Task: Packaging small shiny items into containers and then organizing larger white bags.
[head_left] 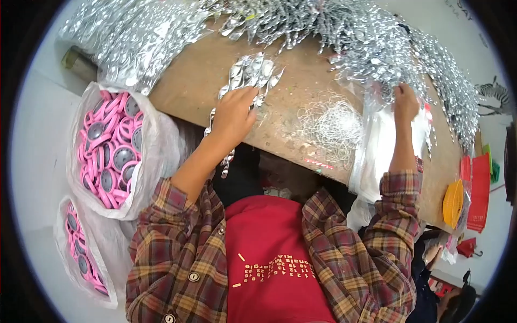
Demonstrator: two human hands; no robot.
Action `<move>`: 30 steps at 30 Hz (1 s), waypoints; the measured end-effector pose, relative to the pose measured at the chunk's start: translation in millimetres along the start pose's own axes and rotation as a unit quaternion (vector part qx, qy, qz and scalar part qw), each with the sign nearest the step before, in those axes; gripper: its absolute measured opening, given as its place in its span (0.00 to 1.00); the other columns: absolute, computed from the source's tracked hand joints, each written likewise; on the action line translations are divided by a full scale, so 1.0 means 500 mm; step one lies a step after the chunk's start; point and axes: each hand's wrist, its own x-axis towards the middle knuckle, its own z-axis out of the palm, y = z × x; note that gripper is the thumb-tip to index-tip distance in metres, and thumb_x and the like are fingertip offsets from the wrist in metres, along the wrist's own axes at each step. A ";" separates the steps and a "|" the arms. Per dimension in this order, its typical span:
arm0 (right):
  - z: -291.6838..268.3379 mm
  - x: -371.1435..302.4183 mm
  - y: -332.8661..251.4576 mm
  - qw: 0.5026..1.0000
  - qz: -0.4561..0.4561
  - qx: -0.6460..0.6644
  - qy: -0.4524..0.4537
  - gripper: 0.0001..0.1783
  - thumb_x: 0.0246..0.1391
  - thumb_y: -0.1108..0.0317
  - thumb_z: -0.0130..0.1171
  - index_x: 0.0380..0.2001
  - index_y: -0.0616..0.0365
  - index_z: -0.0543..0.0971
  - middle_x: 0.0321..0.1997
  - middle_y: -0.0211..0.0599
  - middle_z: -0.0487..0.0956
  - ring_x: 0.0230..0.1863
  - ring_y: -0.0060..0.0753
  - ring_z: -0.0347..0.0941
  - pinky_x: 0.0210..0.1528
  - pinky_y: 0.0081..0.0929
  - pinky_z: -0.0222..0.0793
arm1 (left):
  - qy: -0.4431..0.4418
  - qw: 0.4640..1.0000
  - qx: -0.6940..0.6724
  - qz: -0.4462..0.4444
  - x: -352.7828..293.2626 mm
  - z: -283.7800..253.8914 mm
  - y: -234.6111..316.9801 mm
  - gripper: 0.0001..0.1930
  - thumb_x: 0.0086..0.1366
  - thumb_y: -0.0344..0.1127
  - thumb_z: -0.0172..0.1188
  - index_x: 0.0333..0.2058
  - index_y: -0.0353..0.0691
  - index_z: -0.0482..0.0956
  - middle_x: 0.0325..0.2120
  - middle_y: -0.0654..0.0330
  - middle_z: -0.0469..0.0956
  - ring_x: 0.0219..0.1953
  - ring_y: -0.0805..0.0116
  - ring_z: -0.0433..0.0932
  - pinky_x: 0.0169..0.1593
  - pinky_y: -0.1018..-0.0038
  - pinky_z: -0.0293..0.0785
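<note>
Work mid-way: left hand [232, 116] presses a small packet bundle [249, 75] flat on the table [301, 81]; right hand [405, 102] pinches the far packet heap [377, 48], still large.

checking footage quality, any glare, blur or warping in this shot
Head view: strong glare on the silver packets, washing out detail; the left hand and right hand look sharp, no obvious motion blur; fisheye bends the table edge and leaves black corners; the pink rings are evenly lit.

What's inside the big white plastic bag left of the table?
The white plastic bag shows round pink plastic rings with grey centres, heaped to its open mouth. Anything deeper is covered by them and the bag's wall.
</note>
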 end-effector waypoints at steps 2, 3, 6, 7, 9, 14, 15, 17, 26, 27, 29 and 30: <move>-0.053 -0.012 -0.022 0.996 0.066 0.055 0.013 0.09 0.49 0.57 0.55 0.30 0.47 0.78 0.29 0.30 0.79 0.29 0.37 0.75 0.32 0.31 0.67 | -0.005 0.999 0.042 0.010 0.001 0.004 -0.007 0.21 0.50 0.30 0.57 0.47 0.41 0.73 0.49 0.57 0.70 0.51 0.57 0.66 0.52 0.60 0.62; -0.079 -0.027 -0.035 0.984 0.105 0.138 0.048 0.08 0.50 0.59 0.56 0.29 0.50 0.78 0.26 0.30 0.78 0.26 0.29 0.73 0.32 0.25 0.67 | -0.008 0.996 0.080 0.029 0.003 0.005 -0.012 0.21 0.51 0.30 0.57 0.47 0.42 0.73 0.49 0.58 0.70 0.52 0.58 0.66 0.52 0.60 0.61; -0.186 -0.073 -0.086 0.957 0.120 0.231 0.130 0.08 0.52 0.68 0.54 0.25 0.61 0.75 0.20 0.25 0.71 0.23 0.15 0.64 0.28 0.17 0.61 | -0.013 0.990 0.130 0.048 0.002 0.004 -0.015 0.21 0.51 0.33 0.58 0.47 0.46 0.73 0.48 0.58 0.71 0.50 0.55 0.67 0.51 0.61 0.62; -0.241 -0.089 -0.096 0.948 0.106 0.243 0.175 0.07 0.52 0.71 0.54 0.24 0.62 0.74 0.20 0.25 0.70 0.23 0.13 0.62 0.27 0.15 0.59 | -0.017 0.984 0.162 0.069 0.010 0.007 -0.009 0.20 0.52 0.35 0.58 0.47 0.46 0.73 0.49 0.59 0.70 0.50 0.55 0.67 0.52 0.61 0.62; -0.319 -0.125 -0.102 0.906 0.118 0.349 0.209 0.06 0.53 0.73 0.52 0.30 0.65 0.74 0.21 0.30 0.72 0.23 0.17 0.65 0.27 0.15 0.61 | -0.035 0.986 0.144 0.074 0.007 0.002 -0.011 0.21 0.53 0.37 0.58 0.47 0.45 0.73 0.49 0.57 0.70 0.50 0.54 0.66 0.53 0.61 0.62; -0.428 -0.186 -0.168 0.856 0.175 0.450 0.183 0.05 0.53 0.76 0.51 0.33 0.66 0.73 0.21 0.32 0.72 0.22 0.17 0.64 0.25 0.12 0.58 | 0.089 0.987 0.033 0.131 0.030 -0.058 0.112 0.21 0.51 0.39 0.60 0.46 0.46 0.74 0.46 0.58 0.72 0.49 0.54 0.68 0.49 0.59 0.62; -0.429 -0.202 -0.190 0.833 0.203 0.500 0.119 0.05 0.52 0.77 0.51 0.33 0.65 0.73 0.21 0.32 0.72 0.22 0.17 0.64 0.25 0.12 0.57 | 0.088 0.978 0.027 0.190 0.029 -0.089 0.168 0.23 0.49 0.34 0.62 0.47 0.44 0.74 0.45 0.56 0.72 0.48 0.54 0.69 0.49 0.61 0.63; -0.438 -0.230 -0.249 0.804 0.175 0.563 -0.074 0.04 0.49 0.77 0.53 0.31 0.64 0.74 0.21 0.33 0.74 0.22 0.20 0.64 0.27 0.15 0.58 | 0.077 0.958 -0.002 0.275 0.017 -0.135 0.266 0.25 0.47 0.29 0.64 0.47 0.41 0.74 0.43 0.55 0.74 0.44 0.56 0.72 0.47 0.65 0.66; -0.361 -0.262 -0.282 0.738 0.108 0.566 -0.350 0.07 0.50 0.74 0.54 0.32 0.66 0.76 0.27 0.34 0.75 0.27 0.20 0.69 0.26 0.15 0.63 | -0.215 0.952 -0.184 0.120 -0.065 -0.111 0.297 0.24 0.56 0.28 0.56 0.53 0.38 0.68 0.31 0.52 0.75 0.29 0.61 0.75 0.31 0.71 0.71; -0.321 -0.267 -0.272 0.795 0.061 0.510 -0.322 0.06 0.52 0.74 0.54 0.31 0.65 0.76 0.28 0.32 0.76 0.29 0.19 0.70 0.30 0.17 0.64 | -0.196 0.956 -0.207 0.074 -0.077 -0.097 0.283 0.22 0.57 0.29 0.56 0.52 0.39 0.69 0.28 0.55 0.73 0.26 0.64 0.74 0.30 0.74 0.70; -0.276 -0.281 -0.260 0.846 0.031 0.444 -0.294 0.05 0.50 0.74 0.55 0.30 0.62 0.77 0.28 0.32 0.75 0.28 0.23 0.70 0.32 0.20 0.64 | -0.176 0.956 -0.233 0.028 -0.084 -0.094 0.266 0.21 0.58 0.30 0.55 0.51 0.39 0.69 0.25 0.58 0.72 0.24 0.67 0.73 0.29 0.77 0.70; -0.265 -0.284 -0.260 0.844 0.030 0.446 -0.296 0.05 0.50 0.74 0.55 0.30 0.62 0.77 0.28 0.32 0.75 0.28 0.23 0.70 0.32 0.20 0.64 | -0.217 0.913 -0.331 -0.095 -0.088 -0.098 0.257 0.21 0.59 0.30 0.55 0.53 0.40 0.68 0.25 0.60 0.71 0.23 0.72 0.71 0.29 0.79 0.69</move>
